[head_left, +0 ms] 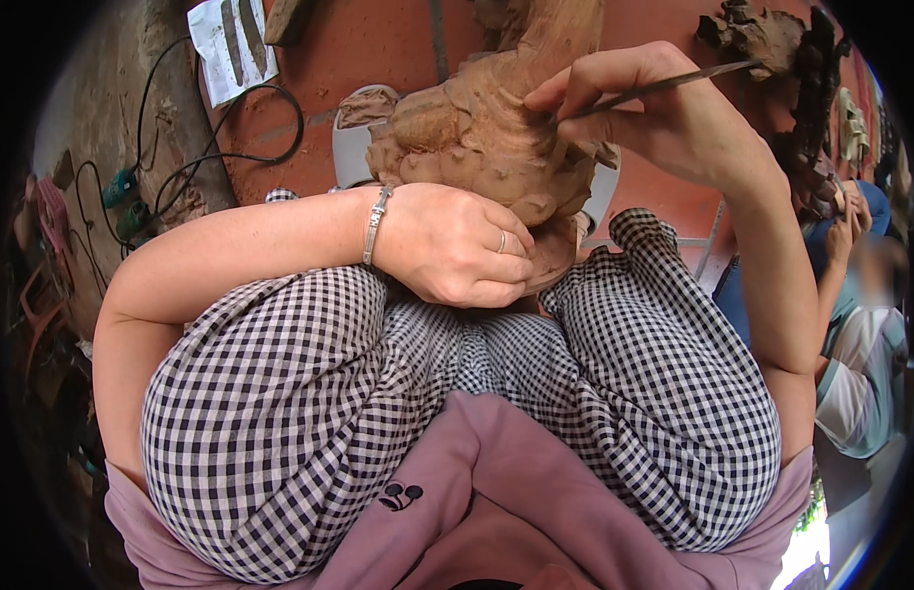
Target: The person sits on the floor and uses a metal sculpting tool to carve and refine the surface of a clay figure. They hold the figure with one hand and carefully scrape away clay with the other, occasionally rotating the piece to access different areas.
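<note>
A brown wood carving (467, 123) with rounded, ridged shapes rests in front of me, between my knees and feet. My left hand (457, 246), wearing a ring and a metal bracelet, is closed over the near end of the carving, and its fingertips curl out of sight. At the upper right of the carving, my right hand (654, 118) pinches a thin dark metal carving tool (673, 81). The tool's working end meets the ridged wood near my fingertips, while its other end sticks out to the right.
On the red tile floor (319, 79) lie a black cable (298, 123) and white paper (231, 49) with dark strips on it. A log (172, 118) runs along the left. Gnarled dark wood (762, 39) stands far right; another person (860, 344) sits beside me at the right.
</note>
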`<action>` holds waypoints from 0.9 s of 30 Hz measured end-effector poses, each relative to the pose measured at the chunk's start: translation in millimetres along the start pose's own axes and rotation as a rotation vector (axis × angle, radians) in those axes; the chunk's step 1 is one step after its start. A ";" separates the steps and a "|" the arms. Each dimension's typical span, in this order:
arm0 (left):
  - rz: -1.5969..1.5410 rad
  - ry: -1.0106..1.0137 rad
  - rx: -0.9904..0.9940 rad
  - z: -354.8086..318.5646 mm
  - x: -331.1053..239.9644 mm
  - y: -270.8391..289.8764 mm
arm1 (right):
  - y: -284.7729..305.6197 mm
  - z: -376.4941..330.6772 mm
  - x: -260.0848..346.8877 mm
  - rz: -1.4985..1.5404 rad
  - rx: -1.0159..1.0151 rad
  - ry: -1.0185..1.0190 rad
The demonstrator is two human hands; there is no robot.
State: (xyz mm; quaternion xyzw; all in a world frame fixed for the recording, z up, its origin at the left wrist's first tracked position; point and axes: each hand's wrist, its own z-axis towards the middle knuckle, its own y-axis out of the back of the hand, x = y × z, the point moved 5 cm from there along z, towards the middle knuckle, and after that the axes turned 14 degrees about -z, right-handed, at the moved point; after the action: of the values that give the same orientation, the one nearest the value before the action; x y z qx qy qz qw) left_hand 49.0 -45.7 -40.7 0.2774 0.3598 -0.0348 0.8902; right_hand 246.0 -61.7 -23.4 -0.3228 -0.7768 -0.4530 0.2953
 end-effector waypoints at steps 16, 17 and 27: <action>0.000 -0.007 -0.013 1.7 -1.0 2.0 | 5.6 17.0 23.8 -0.126 -0.001 0.300; -0.005 -0.011 -0.013 1.4 -0.1 1.4 | 4.0 16.9 16.7 -0.081 -0.029 0.246; 0.008 -0.023 -0.041 1.2 -1.2 1.6 | -1.2 15.9 18.9 -0.053 -0.020 0.156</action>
State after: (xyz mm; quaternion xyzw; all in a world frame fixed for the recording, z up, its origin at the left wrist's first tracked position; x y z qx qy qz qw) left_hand 49.3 -45.1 -38.5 0.2602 0.3490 -0.0272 0.8999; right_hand 230.8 -43.5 -16.4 -0.2685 -0.7552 -0.4921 0.3397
